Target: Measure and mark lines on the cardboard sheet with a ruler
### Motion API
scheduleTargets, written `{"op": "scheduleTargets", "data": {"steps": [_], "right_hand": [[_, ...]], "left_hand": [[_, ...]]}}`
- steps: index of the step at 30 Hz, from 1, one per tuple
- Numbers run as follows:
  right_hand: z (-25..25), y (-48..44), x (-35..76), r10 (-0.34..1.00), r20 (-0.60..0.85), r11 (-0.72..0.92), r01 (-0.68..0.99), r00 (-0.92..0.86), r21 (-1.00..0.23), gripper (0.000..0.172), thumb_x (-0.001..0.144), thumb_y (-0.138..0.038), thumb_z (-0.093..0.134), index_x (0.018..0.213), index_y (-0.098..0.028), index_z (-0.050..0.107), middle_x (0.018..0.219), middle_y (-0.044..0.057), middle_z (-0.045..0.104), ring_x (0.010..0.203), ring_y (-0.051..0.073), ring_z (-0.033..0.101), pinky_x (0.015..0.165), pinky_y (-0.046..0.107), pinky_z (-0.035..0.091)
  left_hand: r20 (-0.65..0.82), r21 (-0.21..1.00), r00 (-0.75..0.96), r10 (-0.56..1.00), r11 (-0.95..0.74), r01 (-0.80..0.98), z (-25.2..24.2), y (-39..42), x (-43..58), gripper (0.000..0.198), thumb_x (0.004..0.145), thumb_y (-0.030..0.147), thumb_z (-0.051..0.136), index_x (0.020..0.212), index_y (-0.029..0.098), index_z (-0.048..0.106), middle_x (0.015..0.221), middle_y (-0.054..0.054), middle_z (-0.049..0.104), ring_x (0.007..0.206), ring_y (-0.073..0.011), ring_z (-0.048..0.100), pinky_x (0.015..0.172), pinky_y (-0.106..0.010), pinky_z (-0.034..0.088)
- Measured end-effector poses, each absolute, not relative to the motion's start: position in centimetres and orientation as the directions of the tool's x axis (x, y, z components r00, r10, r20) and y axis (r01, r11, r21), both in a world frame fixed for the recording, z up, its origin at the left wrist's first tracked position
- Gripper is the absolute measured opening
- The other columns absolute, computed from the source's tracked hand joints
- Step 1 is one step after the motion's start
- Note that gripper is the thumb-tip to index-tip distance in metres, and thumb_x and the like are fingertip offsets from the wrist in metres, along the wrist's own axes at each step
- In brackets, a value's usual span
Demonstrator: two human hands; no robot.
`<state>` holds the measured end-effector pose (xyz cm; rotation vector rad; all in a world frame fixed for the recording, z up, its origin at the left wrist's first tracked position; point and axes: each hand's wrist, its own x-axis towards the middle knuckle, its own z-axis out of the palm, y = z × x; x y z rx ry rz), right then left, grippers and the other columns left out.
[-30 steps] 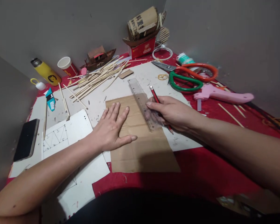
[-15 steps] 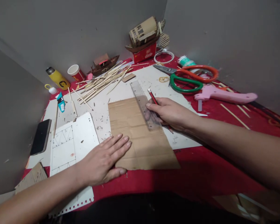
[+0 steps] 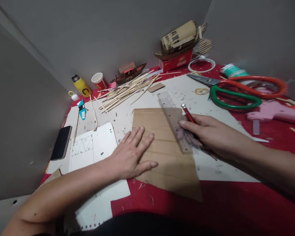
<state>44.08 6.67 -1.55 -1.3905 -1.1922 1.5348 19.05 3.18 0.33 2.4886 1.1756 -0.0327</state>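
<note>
My left hand (image 3: 134, 150) lies flat with fingers spread on the left side of a brown cardboard sheet (image 3: 162, 154). In my right hand (image 3: 201, 131) are a clear plastic ruler (image 3: 170, 116) and a red pencil (image 3: 188, 113), gripped together. The ruler slants across the upper right of the cardboard; whether it touches the sheet I cannot tell. Beneath my left forearm is a white sheet of paper (image 3: 105, 141) with a line drawing of triangles, partly hidden.
Wooden sticks (image 3: 130, 90) lie piled behind the cardboard. On the right are orange-and-green scissors (image 3: 236, 95) and a pink glue gun (image 3: 275, 113). A phone (image 3: 61, 142), teal cutter (image 3: 82, 109), yellow bottle (image 3: 82, 87) and paper cup (image 3: 99, 82) stand or lie left. Model boats (image 3: 129, 72) sit behind.
The view has swung left, so things appear further right. The cardboard has turned slightly, and my left hand rests further up its left side. My right hand still holds ruler and pencil.
</note>
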Motion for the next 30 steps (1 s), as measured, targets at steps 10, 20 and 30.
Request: {"op": "scheduleTargets", "data": {"steps": [10,20,30], "right_hand": [[-1.7,7.1,44.2,0.955,-0.248,-0.235,0.090,-0.164,-0.968,0.021,0.078,-0.039,0.068,0.087,-0.020,0.064,0.077,0.005,0.067,0.070,0.021,0.061,0.058,0.029,0.049],[0.1,7.8,44.8,0.939,-0.324,-0.332,-0.056,-0.120,-0.942,0.026,0.082,-0.043,0.063,0.073,-0.021,0.051,0.042,-0.009,0.034,0.035,0.006,0.020,0.035,0.020,0.010],[-0.9,7.6,44.8,0.939,-0.130,-0.042,0.272,-0.317,-0.961,0.037,0.068,-0.051,0.073,0.060,-0.016,0.064,0.051,0.001,0.054,0.046,0.012,0.041,0.044,0.025,0.030]], "left_hand": [[-0.142,0.947,0.047,0.989,0.121,0.299,0.9,8.6,18.8,0.072,0.077,0.026,0.078,0.142,0.017,0.051,0.138,-0.018,0.060,0.120,-0.0287,0.062,0.102,-0.045,0.049],[-0.223,0.974,-0.022,0.974,0.222,-0.054,4.1,8.8,17.5,0.030,0.064,0.031,0.084,0.086,0.016,0.071,0.076,-0.004,0.076,0.067,-0.0184,0.070,0.066,-0.027,0.054],[-0.187,0.972,0.069,0.980,0.194,-0.130,7.9,3.1,14.6,0.031,0.062,0.037,0.089,0.075,0.016,0.070,0.069,-0.002,0.072,0.062,-0.0160,0.068,0.061,-0.023,0.053]]}}
